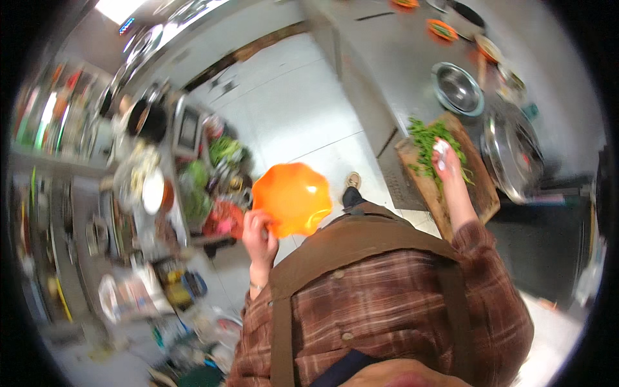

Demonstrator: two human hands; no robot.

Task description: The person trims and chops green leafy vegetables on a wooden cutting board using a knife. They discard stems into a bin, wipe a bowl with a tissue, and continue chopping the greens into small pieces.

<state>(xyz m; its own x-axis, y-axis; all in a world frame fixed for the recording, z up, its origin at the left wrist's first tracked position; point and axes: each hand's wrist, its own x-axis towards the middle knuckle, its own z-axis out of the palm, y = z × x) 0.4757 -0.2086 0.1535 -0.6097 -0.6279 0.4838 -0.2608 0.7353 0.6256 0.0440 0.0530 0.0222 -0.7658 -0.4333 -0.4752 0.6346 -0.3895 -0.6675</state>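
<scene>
My left hand (pixel 260 237) grips the near left edge of an orange plate (pixel 290 196) with a wavy rim. The plate is held out over the floor, and nothing shows on it. On the other side, my right hand (pixel 449 167) is over leafy green herbs (pixel 428 140), which look like coriander. Something small and white (pixel 441 149) is in its fingers, too blurred to name. Beneath the herbs, a thick wooden cutting board (pixel 478 193) lies at the corner of the steel counter.
A steel bowl in a pale blue basin (pixel 457 88) and a large shiny metal pan (pixel 515 155) stand beyond the board. More orange dishes (pixel 442 31) sit farther along the steel counter (pixel 387 53). Vegetables (pixel 225 152) crowd the left, near a dark pot (pixel 147 118) and shelves.
</scene>
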